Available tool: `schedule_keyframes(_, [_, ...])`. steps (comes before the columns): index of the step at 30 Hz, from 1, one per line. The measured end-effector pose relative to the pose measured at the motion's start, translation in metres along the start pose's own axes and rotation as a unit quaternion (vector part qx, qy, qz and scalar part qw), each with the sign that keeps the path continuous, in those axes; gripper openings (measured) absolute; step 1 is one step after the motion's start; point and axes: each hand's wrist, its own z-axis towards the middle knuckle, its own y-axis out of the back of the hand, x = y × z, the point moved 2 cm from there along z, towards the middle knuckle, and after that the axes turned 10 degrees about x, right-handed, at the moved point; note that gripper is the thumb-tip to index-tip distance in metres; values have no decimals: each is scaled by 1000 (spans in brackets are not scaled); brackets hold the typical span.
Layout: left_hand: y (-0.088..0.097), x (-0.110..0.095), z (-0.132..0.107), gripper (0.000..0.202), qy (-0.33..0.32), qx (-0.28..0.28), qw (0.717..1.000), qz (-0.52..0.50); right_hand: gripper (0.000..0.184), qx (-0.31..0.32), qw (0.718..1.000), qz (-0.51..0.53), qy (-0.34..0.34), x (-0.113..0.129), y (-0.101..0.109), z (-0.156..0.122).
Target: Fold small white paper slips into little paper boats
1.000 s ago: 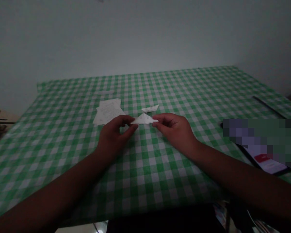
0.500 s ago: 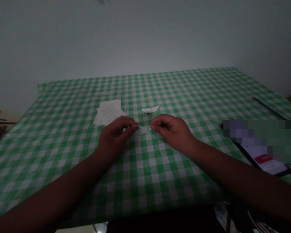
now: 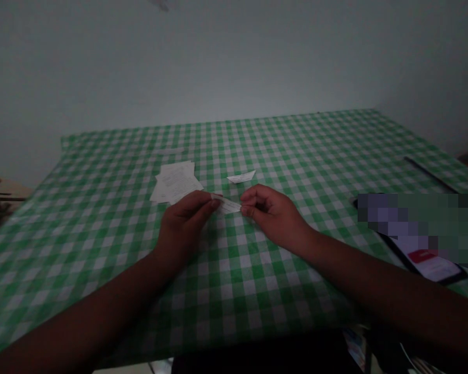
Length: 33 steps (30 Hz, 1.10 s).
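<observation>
Between my two hands is a small folded piece of printed paper [image 3: 230, 206], held just above the table. My left hand [image 3: 185, 218] pinches its left end between thumb and fingers. At its right end, the thumb and fingertips of my right hand [image 3: 275, 212] are closed on the corner. Just beyond my hands lies a folded paper boat-like shape [image 3: 242, 177] with print on it. Several loose printed sheets [image 3: 175, 179] overlap in a pile behind my left hand, which hides their near edge.
A green and white checked cloth [image 3: 234, 291] covers the table. To the right lies a phone [image 3: 439, 267] with a lit screen, partly pixelated. A thin dark stick-like object [image 3: 431, 174] is beyond it. A pale paper strip [image 3: 170, 151] lies behind the pile. A wall [image 3: 226, 62] stands behind.
The held paper has turned so that its printed face shows, slanting down to the right. Both hands have shifted only slightly, still pinching it.
</observation>
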Motion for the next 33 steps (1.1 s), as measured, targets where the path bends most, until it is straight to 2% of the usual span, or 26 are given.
schedule_keyframes(3, [4,-6,0,9,-111,12,986,122,21,-20,988,-138,70,7,2,-3])
schedule_keyframes(5, [4,-13,-2,7,-187,27,958,215,25,-52,964,-215,150,17,3,-6])
schedule_keyframes(8, [-1,-22,-5,9,-247,71,916,307,21,-58,938,-247,237,32,1,-10])
schedule_keyframes(11, [-7,-28,-8,12,-251,113,895,351,12,-20,928,-258,268,39,-6,-11])
schedule_keyframes(14, [-8,-28,-9,11,-241,124,895,355,8,6,930,-253,265,40,-8,-11])
schedule_keyframes(17, [-4,-28,-9,6,-260,88,905,324,7,14,941,-223,252,39,-5,-11])
schedule_keyframes(20, [2,-28,-10,12,-289,39,906,305,6,11,956,-179,233,40,-1,-11])
schedule_keyframes(23, [4,-29,-10,13,-300,21,906,298,7,7,961,-162,224,40,-2,-12])
schedule_keyframes(29, [-2,-32,-12,6,-297,53,903,306,12,-40,929,-250,271,41,-8,-15])
schedule_keyframes(33, [-6,-34,-13,3,-292,73,892,339,10,-35,913,-304,270,41,-11,-15])
